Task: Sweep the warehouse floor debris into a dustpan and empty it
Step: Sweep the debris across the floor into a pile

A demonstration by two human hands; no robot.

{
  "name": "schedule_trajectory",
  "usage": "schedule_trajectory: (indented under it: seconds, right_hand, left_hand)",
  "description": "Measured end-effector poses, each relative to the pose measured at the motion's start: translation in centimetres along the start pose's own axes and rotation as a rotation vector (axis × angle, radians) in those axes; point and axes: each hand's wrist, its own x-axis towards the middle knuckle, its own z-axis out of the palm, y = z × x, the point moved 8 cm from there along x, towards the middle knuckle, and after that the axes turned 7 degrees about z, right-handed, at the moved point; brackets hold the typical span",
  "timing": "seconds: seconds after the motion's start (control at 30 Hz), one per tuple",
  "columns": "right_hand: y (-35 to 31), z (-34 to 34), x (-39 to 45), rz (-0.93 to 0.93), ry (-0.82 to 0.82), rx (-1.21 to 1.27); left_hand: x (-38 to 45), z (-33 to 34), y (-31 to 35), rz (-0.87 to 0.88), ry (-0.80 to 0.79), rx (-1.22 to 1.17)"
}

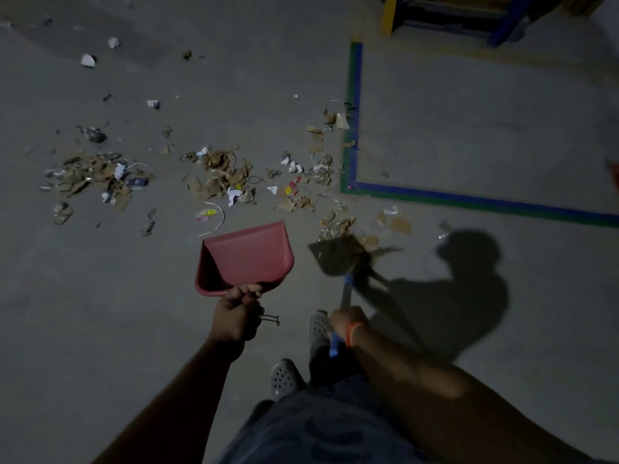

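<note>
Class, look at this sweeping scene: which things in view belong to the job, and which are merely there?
Belongs to the job:
red dustpan, gripped by the left hand
broom, gripped by the right hand
scattered debris

Merely there:
blue-green floor tape
blue and yellow frame

Pink dustpan (246, 259), blue-handled broom (346, 289), orange wristband (353, 333), brown-and-white debris (217, 172), blue-green floor tape (355, 112).

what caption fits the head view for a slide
Left hand holds a pink dustpan while the right hand sweeps scraps with a broom.
</note>
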Motion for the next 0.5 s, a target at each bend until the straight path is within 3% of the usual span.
schedule_trajectory:
  seconds: [0.17, 0.37, 0.5]
  right_hand:
    - [-6.2, -1.3, 0.6, -0.041, -0.064, 0.066]
    - [-13.8, -3.8, 5.9, -0.07, 0.066, -0.038]
    - [-17.7, -6.2, 5.7, -0.165, 0.013, 0.041]
  left_hand:
    - [3.3, -0.2, 1.6, -0.008, 0.022, 0.026]
    - [9.6, 0.7, 6.2, 0.032, 0.049, 0.034]
    - [13.4, 3.0, 8.6, 0.07, 0.037, 0.031]
